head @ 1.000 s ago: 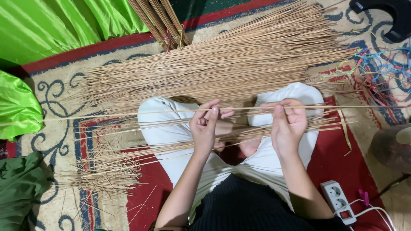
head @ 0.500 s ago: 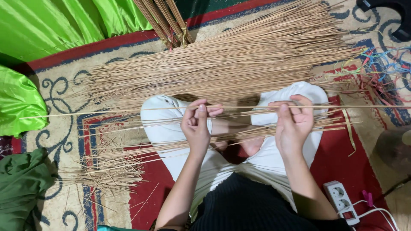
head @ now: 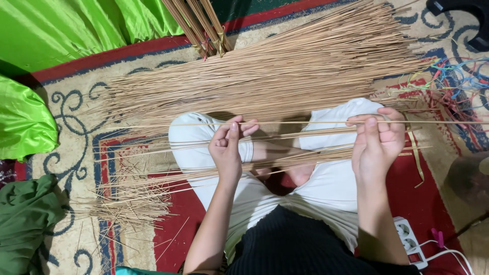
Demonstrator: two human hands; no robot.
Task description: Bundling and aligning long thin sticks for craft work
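I sit cross-legged in white trousers (head: pixel 326 196) on the red, cream and blue patterned carpet (head: pixel 76 109), and I hold 1 long, thin, straw-coloured stick (head: pixel 305 122) stretched level across my lap so I can see its whole length against the clutter below. My left hand (head: pixel 228 150) is closed on it, thumb and fingertips pinching the stick where it passes over my left knee; my right hand (head: pixel 378 142) is closed the same way farther along, fingers curled over the top, so the stick is kept taut and straight between the 2 grips. It sits apart from the few loose sticks (head: pixel 285 160) resting over my thighs just beneath, which lie close to hand. The big fanned heap of matching tan sticks (head: pixel 275 76) lies on the carpet just past my knees, all pointing the same way. A scruffy little pile of short broken bits (head: pixel 130 206) sits off by my left knee, out of the way. A white power strip (head: pixel 409 242) lies beside my right hip, and bright green cloth (head: pixel 61 30) covers the far corner.
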